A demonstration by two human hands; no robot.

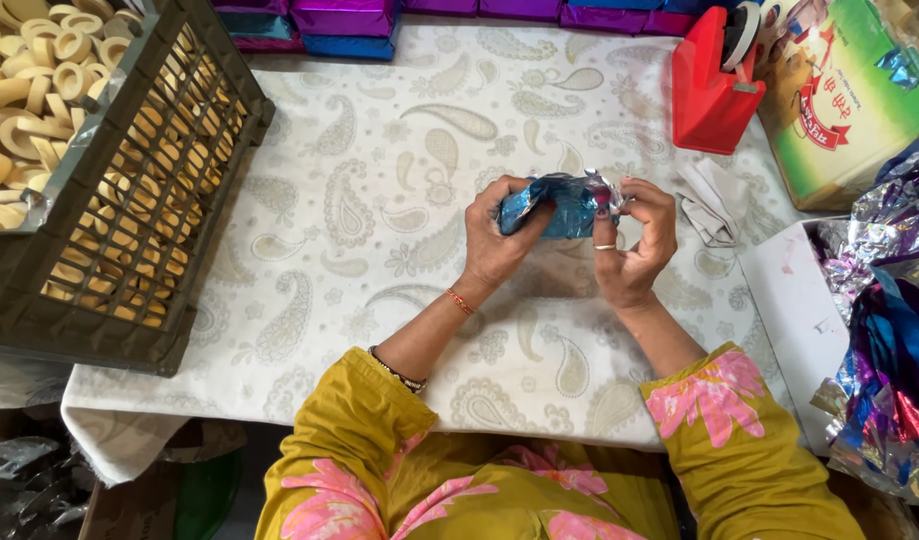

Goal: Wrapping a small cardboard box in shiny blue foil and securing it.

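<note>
Both hands hold a small packet wrapped in shiny blue foil [565, 205] above the middle of the table. My left hand [500, 235] grips its left end, fingers curled over the foil. My right hand [635, 240], with a ring on one finger, pinches the crinkled right end of the foil. What lies inside the wrap is hidden. Below them lies the white cloth with a paisley print [360, 200] that covers the table.
A dark plastic crate [130, 230] full of pale ring-shaped pieces stands tilted at the left. A red tape dispenser [710, 90] stands at the back right beside a green box [845, 100]. Loose coloured foil sheets [895, 330] pile up at the right. Wrapped purple and blue packets [345, 25] line the far edge.
</note>
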